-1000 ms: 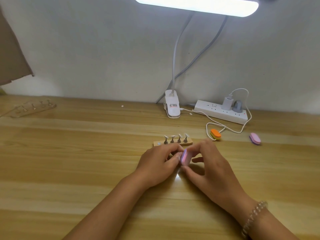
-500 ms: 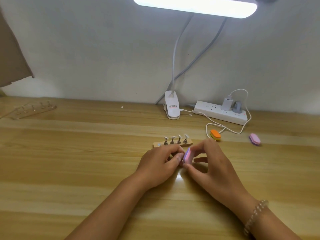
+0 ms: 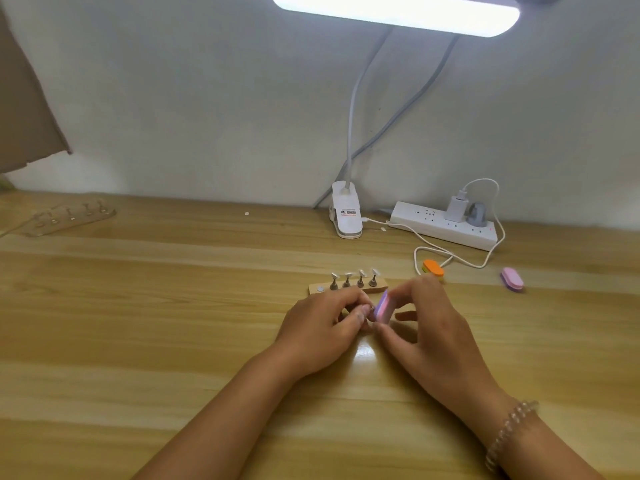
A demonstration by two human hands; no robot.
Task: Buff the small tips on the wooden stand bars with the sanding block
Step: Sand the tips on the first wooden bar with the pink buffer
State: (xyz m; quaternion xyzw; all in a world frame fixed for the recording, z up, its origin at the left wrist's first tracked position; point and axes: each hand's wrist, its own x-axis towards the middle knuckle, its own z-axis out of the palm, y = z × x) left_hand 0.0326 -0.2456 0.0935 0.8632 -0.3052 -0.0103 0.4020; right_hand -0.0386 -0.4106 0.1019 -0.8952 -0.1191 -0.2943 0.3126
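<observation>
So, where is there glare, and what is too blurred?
Head view: the lamp bar is blown out; its reflection glares on the table between the wrists; the clamp label is unreadable; the small tip that the left hand pinches, by the right hand's sanding block, is too soft to make out.

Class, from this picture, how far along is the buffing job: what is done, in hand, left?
Done: nothing shows as finished; one spot on the wooden stand bar is bare. In hand: the left hand pinches a small tip against the sanding block held by the right hand. Left: four tips stand on the bar, whether buffed I cannot tell.
</observation>
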